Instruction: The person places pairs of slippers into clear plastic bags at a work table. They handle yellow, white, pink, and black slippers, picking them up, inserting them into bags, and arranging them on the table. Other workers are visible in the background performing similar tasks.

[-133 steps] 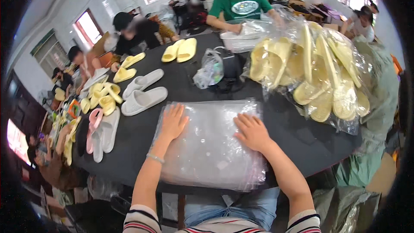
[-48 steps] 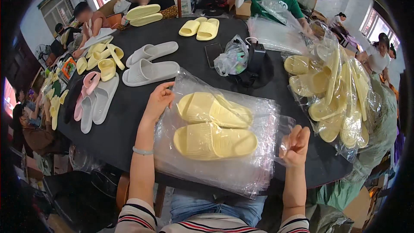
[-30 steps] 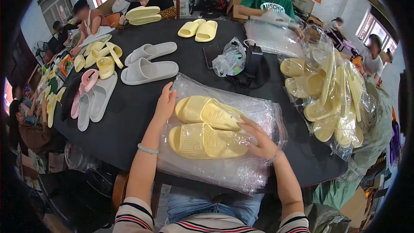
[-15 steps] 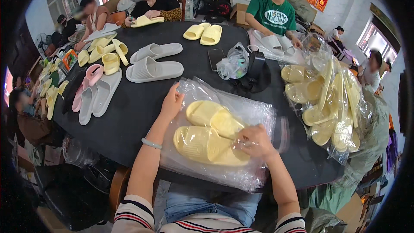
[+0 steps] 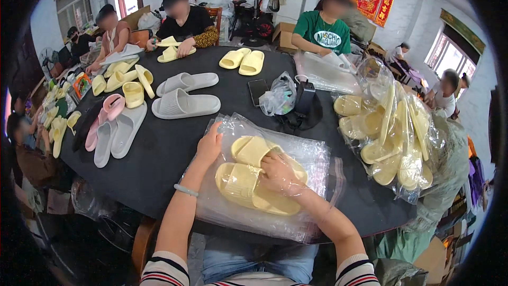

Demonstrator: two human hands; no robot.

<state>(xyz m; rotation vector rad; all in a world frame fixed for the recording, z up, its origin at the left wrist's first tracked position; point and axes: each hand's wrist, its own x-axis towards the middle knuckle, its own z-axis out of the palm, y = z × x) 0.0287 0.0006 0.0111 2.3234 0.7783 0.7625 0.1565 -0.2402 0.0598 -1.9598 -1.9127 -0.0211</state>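
Two pale yellow slippers (image 5: pixel 248 180) lie side by side inside a clear plastic bag on top of a stack of clear bags (image 5: pixel 296 217) at the near edge of the black table (image 5: pixel 159 148). My right hand (image 5: pixel 280 172) is inside the bag, pressing down on the slippers. My left hand (image 5: pixel 210 145) rests flat on the bag's left edge, fingers together, holding the plastic down.
Grey slippers (image 5: pixel 185 103), pink and yellow ones (image 5: pixel 114 106) lie at the left. A heap of bagged yellow slippers (image 5: pixel 391 137) stands at the right. A phone (image 5: pixel 257 91), knotted bag and dark pouch sit mid-table. Several people sit around the far side.
The yellow slippers went from lying on the bag stack to lying inside a bag. My right hand came from the right edge onto them and into the bag.
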